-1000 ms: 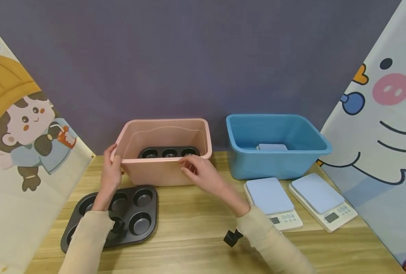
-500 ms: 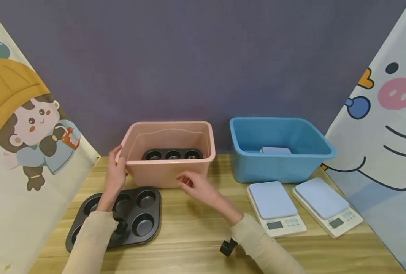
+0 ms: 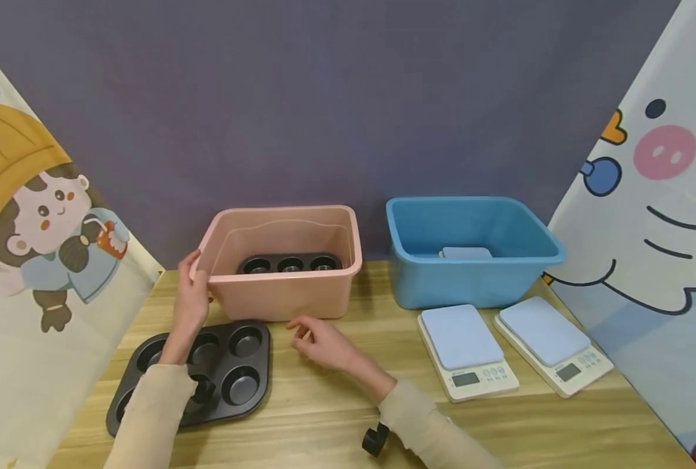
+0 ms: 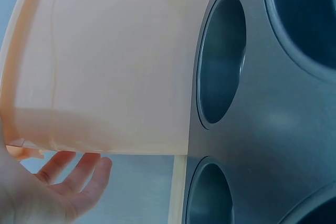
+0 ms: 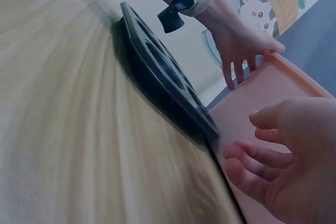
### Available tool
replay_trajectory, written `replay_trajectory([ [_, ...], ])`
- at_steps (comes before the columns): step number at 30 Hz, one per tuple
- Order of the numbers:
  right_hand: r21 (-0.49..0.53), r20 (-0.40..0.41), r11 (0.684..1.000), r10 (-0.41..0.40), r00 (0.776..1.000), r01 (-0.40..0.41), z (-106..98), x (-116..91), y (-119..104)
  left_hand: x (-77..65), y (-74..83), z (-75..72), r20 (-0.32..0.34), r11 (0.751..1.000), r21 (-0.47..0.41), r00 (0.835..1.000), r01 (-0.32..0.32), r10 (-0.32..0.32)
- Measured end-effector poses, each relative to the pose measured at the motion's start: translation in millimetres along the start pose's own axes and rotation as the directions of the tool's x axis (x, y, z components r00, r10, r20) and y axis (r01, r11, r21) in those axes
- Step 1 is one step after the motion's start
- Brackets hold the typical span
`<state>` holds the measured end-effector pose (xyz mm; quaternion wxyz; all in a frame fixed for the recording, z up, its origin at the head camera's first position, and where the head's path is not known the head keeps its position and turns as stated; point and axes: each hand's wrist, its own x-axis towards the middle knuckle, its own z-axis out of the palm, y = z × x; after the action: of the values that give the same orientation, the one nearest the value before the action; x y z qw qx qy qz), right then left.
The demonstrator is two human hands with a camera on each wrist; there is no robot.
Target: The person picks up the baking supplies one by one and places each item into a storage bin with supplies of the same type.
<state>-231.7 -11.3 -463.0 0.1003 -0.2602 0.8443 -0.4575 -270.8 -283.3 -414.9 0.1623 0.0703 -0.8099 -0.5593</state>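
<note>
My left hand (image 3: 189, 306) holds the front left corner of a pink plastic bin (image 3: 277, 298), its thumb by the front rim and its fingers along the left side. In the left wrist view those fingers (image 4: 79, 184) lie against the bin's outer wall. Inside the bin sits a dark muffin pan (image 3: 308, 262). A second muffin pan (image 3: 221, 368) lies on the table under my left forearm. Low before the bin's front wall hovers my right hand (image 3: 327, 345), fingers loosely curled and holding nothing. The right wrist view shows that hand (image 5: 283, 161) overlapping the bin.
To the right stands a blue bin (image 3: 453, 283) with a white kitchen scale (image 3: 466, 252) inside. One kitchen scale (image 3: 462, 339) lies in front of it, and another scale (image 3: 547, 332) farther right. Dark cloth (image 3: 348, 98) hangs behind, with printed panels at both sides.
My right hand has come away from the pink bin's front rim, moving down and left to the table in front of it. The left hand has stayed at its corner.
</note>
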Motion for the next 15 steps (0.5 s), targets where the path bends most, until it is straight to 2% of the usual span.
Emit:
replay_trajectory([
  [5, 0.086, 0.046, 0.996, 0.031, 0.998, -0.035, 14, -1, 0, -3.1, -0.7, -3.1, -0.023, 0.999, 0.020, 0.999, -0.033, 0.033],
  [10, 0.168, 0.097, 0.983, 0.061, 0.993, -0.077, 25, -7, 5, -6.5, -1.2, -2.3, -0.018, 1.000, 0.024, 1.000, -0.018, 0.019],
  [15, 0.215, 0.111, 0.973, 0.056, 0.992, -0.079, 31, -6, 10, -4.8, 2.9, 0.0, -0.028, 0.999, 0.029, 0.999, -0.028, 0.029],
])
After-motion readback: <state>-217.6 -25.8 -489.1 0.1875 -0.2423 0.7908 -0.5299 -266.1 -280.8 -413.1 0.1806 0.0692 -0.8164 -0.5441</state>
